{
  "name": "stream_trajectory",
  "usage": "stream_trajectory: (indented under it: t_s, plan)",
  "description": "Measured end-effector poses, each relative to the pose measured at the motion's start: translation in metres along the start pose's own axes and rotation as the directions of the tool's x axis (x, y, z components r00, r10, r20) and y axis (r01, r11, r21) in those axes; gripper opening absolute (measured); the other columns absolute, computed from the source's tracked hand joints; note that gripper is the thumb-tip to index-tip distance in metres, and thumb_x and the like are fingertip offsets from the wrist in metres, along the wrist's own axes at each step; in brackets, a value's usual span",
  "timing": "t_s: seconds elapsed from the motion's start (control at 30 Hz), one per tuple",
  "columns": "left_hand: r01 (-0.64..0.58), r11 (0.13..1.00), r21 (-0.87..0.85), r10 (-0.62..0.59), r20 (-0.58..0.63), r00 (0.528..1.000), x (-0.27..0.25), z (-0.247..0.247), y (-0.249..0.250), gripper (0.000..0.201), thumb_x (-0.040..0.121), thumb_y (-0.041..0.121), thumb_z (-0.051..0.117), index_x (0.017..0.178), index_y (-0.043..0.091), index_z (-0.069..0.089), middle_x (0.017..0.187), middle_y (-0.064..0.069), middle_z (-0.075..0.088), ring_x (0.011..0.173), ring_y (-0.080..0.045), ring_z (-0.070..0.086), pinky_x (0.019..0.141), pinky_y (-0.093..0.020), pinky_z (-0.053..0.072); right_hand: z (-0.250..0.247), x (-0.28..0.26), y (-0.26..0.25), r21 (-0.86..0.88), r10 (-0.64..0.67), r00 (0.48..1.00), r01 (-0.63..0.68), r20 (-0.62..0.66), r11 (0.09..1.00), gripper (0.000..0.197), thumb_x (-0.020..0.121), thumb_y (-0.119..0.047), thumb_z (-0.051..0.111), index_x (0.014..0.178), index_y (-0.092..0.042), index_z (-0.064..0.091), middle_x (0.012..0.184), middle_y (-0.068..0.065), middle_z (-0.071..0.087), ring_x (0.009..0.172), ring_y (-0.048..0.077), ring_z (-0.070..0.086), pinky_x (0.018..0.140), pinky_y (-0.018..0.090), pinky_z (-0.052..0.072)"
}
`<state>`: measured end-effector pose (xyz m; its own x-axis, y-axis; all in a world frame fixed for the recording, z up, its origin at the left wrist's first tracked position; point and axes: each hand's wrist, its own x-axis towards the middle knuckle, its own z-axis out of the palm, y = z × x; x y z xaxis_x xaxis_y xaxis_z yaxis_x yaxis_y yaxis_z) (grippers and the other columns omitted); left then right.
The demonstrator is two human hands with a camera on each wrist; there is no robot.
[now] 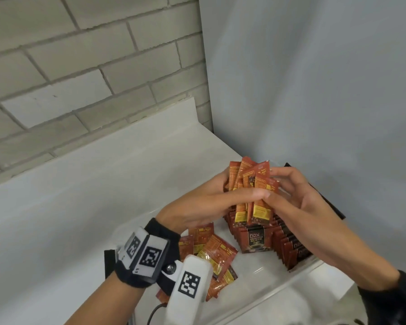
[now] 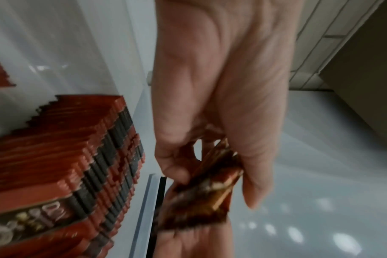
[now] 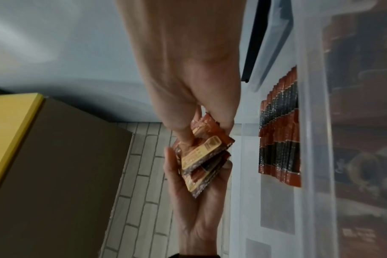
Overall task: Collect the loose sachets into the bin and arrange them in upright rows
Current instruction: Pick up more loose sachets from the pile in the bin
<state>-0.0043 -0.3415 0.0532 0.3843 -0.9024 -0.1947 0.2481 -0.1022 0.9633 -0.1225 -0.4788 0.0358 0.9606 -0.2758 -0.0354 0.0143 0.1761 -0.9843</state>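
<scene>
Orange-red foil sachets with yellow label panels (image 1: 252, 193), a fanned and uneven handful, sit between both hands above the clear plastic bin (image 1: 298, 273). They are held edge-on and roughly vertical, probably so that they can be squared into a neat pack and dropped in as one more stretch of row instead of one at a time.

The left hand (image 1: 197, 207) cups the bundle from the side, fingers wrapped round the back of it and the thumb laid across the front, closed firmly enough to carry the weight. The right hand (image 1: 298, 195) meets it from the other side: thumb and fingertips pinch the bundle's right edge, while the upper fingers curl over the tops as if tapping them level. The right wrist view shows the same clasp, with one palm under the bundle and the other hand's fingers nipping its upper corner.

Directly below, inside the bin, stands a tightly packed upright row of dark red and black sachets (image 1: 256, 238), faces forward, which is likely why the handful hovers there. To its left a small heap of loose orange sachets (image 1: 211, 254) lies flat on what appears to be the bin floor, partly behind the white wrist-mounted camera housing (image 1: 188, 289). The bin itself rests on a white countertop (image 1: 80, 195) in the corner by a grey brick wall (image 1: 80, 55).
</scene>
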Motion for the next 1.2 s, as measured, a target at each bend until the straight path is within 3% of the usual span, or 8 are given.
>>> stream_trajectory:
  t_s: [0.1, 0.27, 0.37, 0.5, 0.6, 0.8, 0.93, 1.2]
  plan:
    - [0.022, 0.999, -0.049, -0.021, 0.013, 1.0, 0.006, 0.009, -0.003, 0.053, 0.085, 0.006, 0.061, 0.133, -0.002, 0.042, 0.115, -0.013, 0.062, 0.107, -0.023, 0.062, 0.095, -0.034, 0.05, 0.0, 0.002, 0.001, -0.134, -0.078, 0.995, 0.069, -0.064, 0.989, 0.041, 0.079, -0.027, 0.065, 0.116, -0.022, 0.049, 0.112, -0.005, 0.064, 0.101, 0.002, 0.062, 0.077, 0.013, 0.05]
    - [0.084, 0.989, -0.123, -0.081, 0.026, 0.996, 0.008, 0.013, -0.005, 0.059, 0.077, -0.001, 0.056, 0.134, -0.001, 0.039, 0.107, -0.007, 0.067, 0.1, -0.019, 0.065, 0.084, -0.03, 0.054, -0.007, 0.004, 0.012, -0.53, -0.255, 0.95, 0.125, -0.18, 0.839, 0.05, 0.073, -0.066, 0.061, 0.11, -0.036, 0.044, 0.116, -0.012, 0.043, 0.118, 0.008, 0.045, 0.096, 0.016, 0.041]
    - [0.148, 0.979, -0.139, -0.151, -0.009, 0.988, 0.01, 0.019, -0.006, 0.056, 0.078, -0.001, 0.055, 0.132, 0.004, 0.04, 0.11, -0.016, 0.066, 0.1, -0.027, 0.067, 0.083, -0.035, 0.057, -0.008, 0.0, 0.011, -0.673, -0.515, 0.856, 0.359, -0.038, 0.646, 0.061, 0.076, -0.048, 0.058, 0.13, -0.039, 0.03, 0.13, -0.012, 0.034, 0.128, 0.01, 0.035, 0.103, 0.011, 0.032]
    - [0.196, 0.978, -0.073, -0.191, 0.067, 0.979, 0.01, 0.029, -0.007, 0.029, 0.087, -0.009, 0.044, 0.106, 0.009, 0.056, 0.085, -0.013, 0.062, 0.081, -0.023, 0.064, 0.073, -0.032, 0.054, -0.008, -0.008, 0.012, -0.683, -0.432, 0.812, 0.572, 0.393, 0.455, 0.076, 0.071, -0.029, 0.059, 0.139, -0.045, 0.03, 0.157, -0.002, 0.01, 0.147, 0.024, 0.006, 0.117, 0.047, 0.017]
    - [0.227, 0.973, -0.037, -0.22, 0.136, 0.966, 0.006, 0.034, -0.005, 0.029, 0.091, -0.008, 0.043, 0.106, 0.013, 0.057, 0.09, -0.008, 0.064, 0.087, -0.016, 0.065, 0.08, -0.027, 0.054, -0.012, -0.007, 0.019, -0.698, -0.397, 0.802, 0.589, 0.446, 0.407, 0.076, 0.071, -0.044, 0.069, 0.138, -0.044, 0.031, 0.159, -0.001, 0.006, 0.148, 0.029, 0.005, 0.115, 0.059, 0.014]
    - [0.199, 0.979, 0.049, -0.204, 0.344, 0.917, -0.006, 0.031, 0.004, 0.041, 0.09, -0.003, 0.054, 0.128, 0.01, 0.044, 0.121, -0.011, 0.052, 0.116, -0.015, 0.052, 0.102, -0.03, 0.042, -0.015, -0.009, 0.019, -0.594, -0.48, 0.809, 0.58, 0.339, 0.558, 0.077, 0.071, -0.053, 0.071, 0.134, -0.054, 0.026, 0.138, -0.013, 0.025, 0.13, 0.003, 0.035, 0.097, 0.01, 0.037]
    - [0.174, 0.969, 0.173, -0.238, 0.483, 0.843, -0.007, 0.017, 0.003, 0.059, 0.087, 0.014, 0.059, 0.14, 0.005, 0.034, 0.14, -0.021, 0.045, 0.129, -0.032, 0.047, 0.108, -0.046, 0.039, -0.016, -0.013, 0.017, -0.537, -0.504, 0.805, 0.587, 0.311, 0.606, 0.07, 0.075, -0.055, 0.069, 0.132, -0.05, 0.031, 0.129, -0.01, 0.035, 0.122, -0.001, 0.04, 0.092, 0.008, 0.04]
    - [0.243, 0.97, -0.013, -0.204, 0.498, 0.843, -0.009, 0.01, 0.003, 0.075, 0.068, 0.053, 0.071, 0.126, 0.018, 0.04, 0.118, 0.005, 0.063, 0.111, -0.009, 0.06, 0.099, -0.028, 0.048, -0.013, -0.015, 0.015, -0.505, -0.543, 0.743, 0.667, 0.392, 0.548, 0.079, 0.072, -0.035, 0.075, 0.137, -0.044, 0.029, 0.134, -0.012, 0.036, 0.124, 0.007, 0.043, 0.095, 0.015, 0.043]
